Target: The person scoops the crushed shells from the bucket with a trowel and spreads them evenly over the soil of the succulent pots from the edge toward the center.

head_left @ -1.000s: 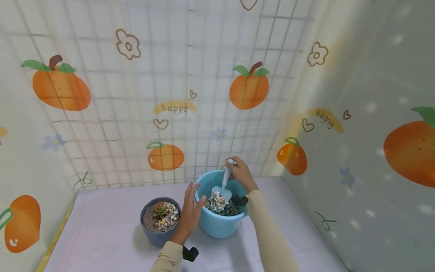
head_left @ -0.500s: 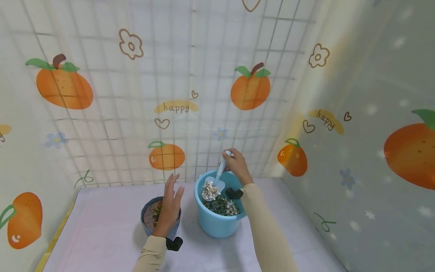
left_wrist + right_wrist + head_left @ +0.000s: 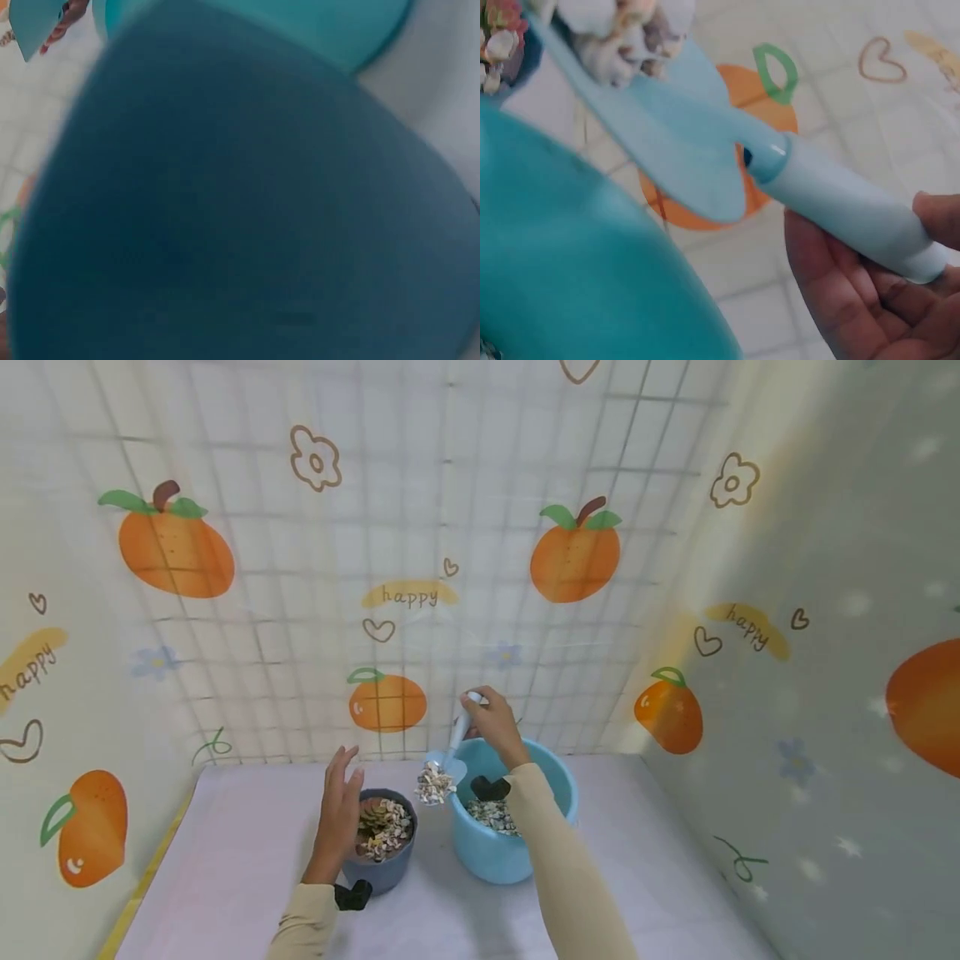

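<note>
My right hand (image 3: 495, 727) grips the pale blue handle of a small trowel (image 3: 461, 727), its thumb and fingers around it in the right wrist view. Pale stone or shell chips (image 3: 433, 783) lie heaped on the trowel's blade, which is above the gap between the light blue bucket (image 3: 487, 864) and the grey-blue flowerpot (image 3: 386, 872). Inside the pot a succulent (image 3: 367, 818) stands among soil and similar chips. On the pot's left side is my left hand (image 3: 337, 814), fingers loosely extended and holding nothing. The pot's wall (image 3: 240, 210) fills most of the left wrist view.
More chips (image 3: 491, 817) cover the bottom of the bucket. A white cloth covers the table (image 3: 225, 860). Behind it hangs a curtain (image 3: 420, 510) printed with oranges, over a wire grid, with another printed sheet (image 3: 810, 777) along the right.
My right hand has lifted the loaded trowel out of the bucket and carried it left toward the pot. My left hand has moved from the bucket's rim across to the pot's left side.
</note>
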A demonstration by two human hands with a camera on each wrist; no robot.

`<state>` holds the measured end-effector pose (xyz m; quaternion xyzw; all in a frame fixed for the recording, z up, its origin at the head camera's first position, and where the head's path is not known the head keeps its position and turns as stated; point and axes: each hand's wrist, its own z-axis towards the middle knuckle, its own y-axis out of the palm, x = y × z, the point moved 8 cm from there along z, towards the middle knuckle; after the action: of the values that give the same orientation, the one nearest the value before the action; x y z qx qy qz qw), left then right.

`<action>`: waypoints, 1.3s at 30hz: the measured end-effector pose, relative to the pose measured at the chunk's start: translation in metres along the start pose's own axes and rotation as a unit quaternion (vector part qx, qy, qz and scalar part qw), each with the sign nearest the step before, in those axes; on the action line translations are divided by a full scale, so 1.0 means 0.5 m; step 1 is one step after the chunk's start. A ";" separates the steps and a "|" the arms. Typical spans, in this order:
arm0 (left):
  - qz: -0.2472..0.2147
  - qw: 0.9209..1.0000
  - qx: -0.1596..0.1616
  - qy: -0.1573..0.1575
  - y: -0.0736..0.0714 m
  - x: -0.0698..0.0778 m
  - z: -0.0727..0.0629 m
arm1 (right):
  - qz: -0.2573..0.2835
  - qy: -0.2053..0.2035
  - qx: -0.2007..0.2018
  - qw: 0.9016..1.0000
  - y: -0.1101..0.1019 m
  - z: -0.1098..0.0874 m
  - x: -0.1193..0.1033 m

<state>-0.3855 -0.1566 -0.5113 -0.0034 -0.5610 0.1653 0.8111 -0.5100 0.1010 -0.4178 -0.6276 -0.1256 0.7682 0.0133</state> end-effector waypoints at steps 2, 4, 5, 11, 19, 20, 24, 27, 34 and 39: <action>0.005 1.000 0.004 -0.008 -0.014 -0.015 -0.004 | 0.000 0.002 -0.008 1.000 0.018 0.003 0.005; 0.008 1.000 0.007 -0.014 -0.029 -0.031 -0.011 | -0.001 0.006 -0.016 1.000 0.038 0.003 0.009; 0.009 1.000 0.009 -0.016 -0.035 -0.038 -0.014 | -0.003 0.009 -0.020 1.000 0.047 0.003 0.010; 0.004 0.999 0.011 -0.040 -0.038 -0.082 -0.033 | 0.000 0.029 -0.039 0.999 0.084 -0.004 0.033; -0.024 0.998 0.000 -0.065 -0.026 -0.134 -0.059 | 0.022 0.044 -0.054 0.997 0.113 -0.012 0.077; -0.033 0.997 -0.001 -0.065 -0.025 -0.138 -0.059 | 0.021 0.041 -0.052 0.998 0.114 -0.012 0.078; -0.076 0.995 -0.005 -0.064 -0.022 -0.153 -0.053 | 0.019 0.024 -0.042 0.999 0.112 -0.011 0.076; -0.104 0.993 -0.005 -0.063 -0.020 -0.160 -0.050 | 0.018 0.012 -0.043 0.999 0.112 -0.008 0.073; -0.117 0.992 0.005 -0.050 -0.015 -0.164 -0.059 | -0.010 -0.013 -0.074 0.997 0.123 -0.013 0.071; -0.120 0.992 0.013 -0.035 -0.018 -0.157 -0.059 | -0.017 -0.030 -0.081 0.996 0.131 -0.013 0.064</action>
<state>-0.3810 -0.1811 -0.5920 0.0800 -0.5834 0.0741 0.8048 -0.5013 0.0445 -0.4633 -0.6014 -0.1988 0.7734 -0.0281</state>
